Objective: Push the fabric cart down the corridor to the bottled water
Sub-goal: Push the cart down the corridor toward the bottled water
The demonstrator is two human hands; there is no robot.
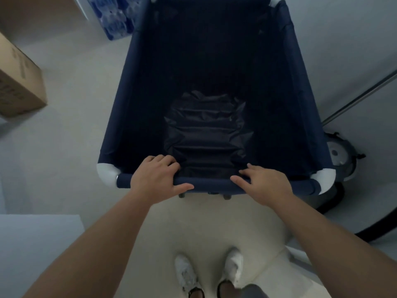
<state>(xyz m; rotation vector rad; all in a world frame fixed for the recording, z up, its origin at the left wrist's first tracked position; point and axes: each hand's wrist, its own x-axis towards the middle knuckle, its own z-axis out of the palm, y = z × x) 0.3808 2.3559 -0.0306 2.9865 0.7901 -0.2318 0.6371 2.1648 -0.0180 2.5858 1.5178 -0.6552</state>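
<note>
A deep navy fabric cart (137, 87) with white corner joints fills the middle of the view, its inside dark and holding nothing but a crumpled fabric floor. My left hand (158, 176) wraps over the near top rail, fingers curled inside and thumb along the front. My right hand (263, 181) rests on the same rail to the right, fingers looser over the edge. Blue-wrapped packs of bottled water (113, 20) stand on the floor just beyond the cart's far left corner.
A cardboard box (19, 82) juts in at the left. A round robot vacuum (341, 155) sits by the right wall beside the cart's near right corner. A pale surface (38, 244) lies at lower left. My white shoes (187, 274) stand on light flooring.
</note>
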